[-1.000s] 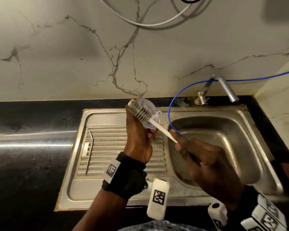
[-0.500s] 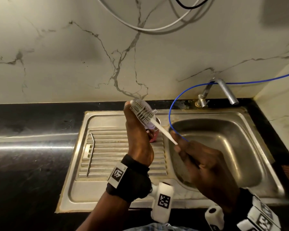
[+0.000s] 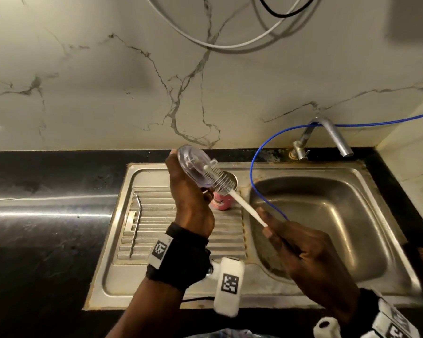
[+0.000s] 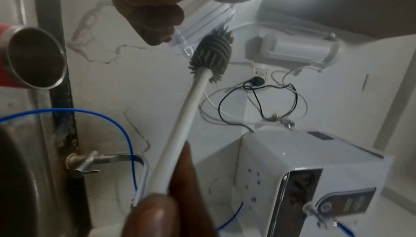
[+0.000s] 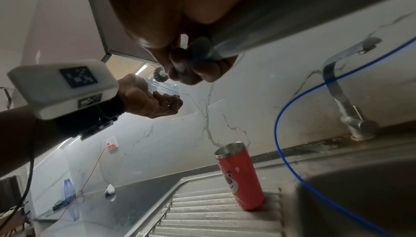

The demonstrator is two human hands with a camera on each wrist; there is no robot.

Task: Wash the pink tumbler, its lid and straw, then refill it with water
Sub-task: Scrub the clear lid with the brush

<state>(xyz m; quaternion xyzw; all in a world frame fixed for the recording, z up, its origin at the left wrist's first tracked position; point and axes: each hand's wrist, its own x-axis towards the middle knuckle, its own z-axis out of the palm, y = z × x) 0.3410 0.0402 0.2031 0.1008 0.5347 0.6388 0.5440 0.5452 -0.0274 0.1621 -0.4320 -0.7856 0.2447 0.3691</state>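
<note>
My left hand (image 3: 189, 198) holds the clear lid (image 3: 195, 168) up over the draining board, fingers curled round its rim. My right hand (image 3: 300, 250) grips the white handle of a bottle brush (image 3: 220, 180), whose grey bristles lie against the lid's lower edge. The brush head (image 4: 211, 52) shows in the left wrist view beside the lid (image 4: 202, 23). The pink tumbler (image 5: 239, 176) stands upright and open on the draining board, partly hidden behind the brush in the head view (image 3: 221, 203). A bent metal straw (image 3: 135, 225) lies on the board's left side.
The steel sink (image 3: 327, 215) has its basin at right, under a tap (image 3: 332, 135). A blue tube (image 3: 261, 181) loops from the wall into the basin. Black counter (image 3: 47, 215) spreads left. A white water purifier (image 4: 315, 169) appears in the left wrist view.
The brush has slid down from the lid's top edge to its lower edge. The lid has turned so that its face shows, and the tumbler has come into sight behind it.
</note>
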